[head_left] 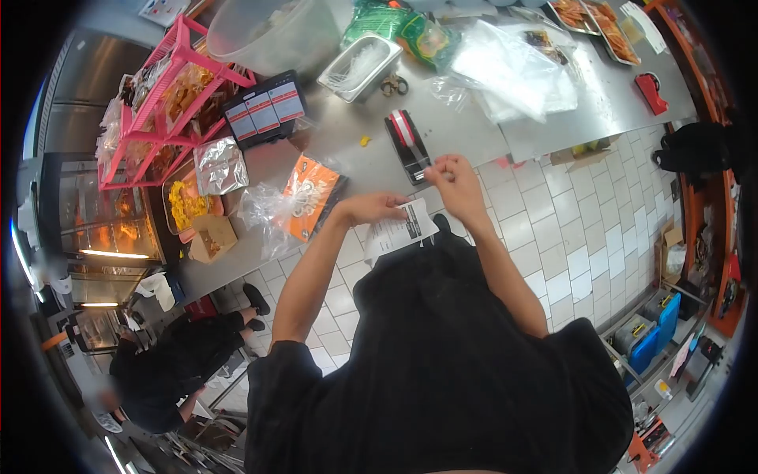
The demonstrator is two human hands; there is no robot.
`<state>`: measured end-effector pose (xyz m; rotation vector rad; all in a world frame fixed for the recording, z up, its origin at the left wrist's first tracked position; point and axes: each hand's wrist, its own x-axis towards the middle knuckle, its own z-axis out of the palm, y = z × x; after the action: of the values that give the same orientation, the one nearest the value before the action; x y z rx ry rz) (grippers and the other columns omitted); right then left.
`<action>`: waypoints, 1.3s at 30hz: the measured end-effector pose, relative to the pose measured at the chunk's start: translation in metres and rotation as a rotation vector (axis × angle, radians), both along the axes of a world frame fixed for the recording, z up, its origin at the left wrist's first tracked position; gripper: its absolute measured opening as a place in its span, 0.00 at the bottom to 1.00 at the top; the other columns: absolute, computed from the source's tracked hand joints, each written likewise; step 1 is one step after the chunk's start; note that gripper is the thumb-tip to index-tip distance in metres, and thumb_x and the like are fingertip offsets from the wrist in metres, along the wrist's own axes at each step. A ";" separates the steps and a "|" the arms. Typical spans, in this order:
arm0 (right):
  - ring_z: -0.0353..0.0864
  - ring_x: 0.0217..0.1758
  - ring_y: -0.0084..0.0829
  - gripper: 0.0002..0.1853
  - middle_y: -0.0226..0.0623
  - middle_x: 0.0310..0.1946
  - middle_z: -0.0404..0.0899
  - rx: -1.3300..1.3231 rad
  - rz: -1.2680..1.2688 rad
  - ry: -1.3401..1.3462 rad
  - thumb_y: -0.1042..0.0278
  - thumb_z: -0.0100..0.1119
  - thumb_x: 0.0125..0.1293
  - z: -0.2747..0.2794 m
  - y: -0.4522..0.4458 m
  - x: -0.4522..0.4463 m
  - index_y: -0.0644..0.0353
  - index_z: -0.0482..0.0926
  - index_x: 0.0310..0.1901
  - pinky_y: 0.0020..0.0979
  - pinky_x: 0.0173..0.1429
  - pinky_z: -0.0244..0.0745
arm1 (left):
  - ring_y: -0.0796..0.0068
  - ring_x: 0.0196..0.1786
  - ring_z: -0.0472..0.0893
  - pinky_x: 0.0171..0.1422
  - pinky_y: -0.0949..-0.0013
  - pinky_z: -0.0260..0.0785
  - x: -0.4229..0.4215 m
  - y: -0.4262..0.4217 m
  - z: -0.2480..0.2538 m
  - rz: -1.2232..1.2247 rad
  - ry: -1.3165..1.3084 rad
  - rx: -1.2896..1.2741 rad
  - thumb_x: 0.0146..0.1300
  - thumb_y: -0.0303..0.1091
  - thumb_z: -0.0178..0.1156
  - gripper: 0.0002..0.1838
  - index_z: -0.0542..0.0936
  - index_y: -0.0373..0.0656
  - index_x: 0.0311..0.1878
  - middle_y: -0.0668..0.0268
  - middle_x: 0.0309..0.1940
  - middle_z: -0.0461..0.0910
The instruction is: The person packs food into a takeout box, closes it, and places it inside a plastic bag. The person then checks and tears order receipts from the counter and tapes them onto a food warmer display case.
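Observation:
My left hand (373, 208) is closed on a printed paper slip (401, 231), held by its upper edge between thumb and fingers, in front of my body at the table's edge. My right hand (458, 183) has its fingers curled in a pinch, right beside the front end of a black tape dispenser (406, 146) with a red-and-white roll. Whatever sits between those fingertips is too small to tell. Left of my left hand lies a clear plastic bag (264, 209) with an orange packet (314, 189) and a pale, stringy clump on it.
On the steel table (466, 138) are scissors (394, 84), a metal tray (359, 66), a tablet (265, 109), plastic bags (517, 75) and a red tape dispenser (651, 93). A pink rack (162, 103) stands left. Another person (178, 363) in black is at the lower left.

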<state>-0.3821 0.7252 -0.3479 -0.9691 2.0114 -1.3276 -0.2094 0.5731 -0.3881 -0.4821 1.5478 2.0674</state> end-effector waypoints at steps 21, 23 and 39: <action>0.81 0.46 0.28 0.09 0.42 0.44 0.83 0.326 0.102 -0.336 0.67 0.62 0.62 -0.031 0.126 0.028 0.64 0.80 0.30 0.28 0.51 0.73 | 0.74 0.35 0.82 0.39 0.68 0.74 -0.020 0.068 -0.035 0.882 -0.227 -0.708 0.47 0.33 0.77 0.28 0.71 0.35 0.47 0.61 0.31 0.84; 0.80 0.46 0.25 0.07 0.41 0.46 0.83 0.231 0.152 -0.293 0.71 0.61 0.61 -0.031 0.104 0.023 0.65 0.79 0.29 0.25 0.52 0.72 | 0.75 0.38 0.82 0.44 0.70 0.73 0.008 0.080 -0.027 1.143 -0.135 -0.399 0.53 0.31 0.73 0.24 0.73 0.38 0.50 0.63 0.35 0.84; 0.76 0.35 0.23 0.10 0.33 0.30 0.79 -0.050 1.066 -0.325 0.66 0.66 0.53 -0.054 -0.128 0.184 0.60 0.74 0.25 0.28 0.43 0.72 | 0.77 0.44 0.81 0.51 0.74 0.72 0.220 0.014 -0.013 2.033 -0.031 -0.782 0.62 0.24 0.64 0.10 0.80 0.36 0.46 0.65 0.40 0.83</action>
<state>-0.1984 0.5969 -0.4016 -1.4299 0.9290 -0.8283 0.0106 0.5870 -0.4006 -3.3700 1.8639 1.9845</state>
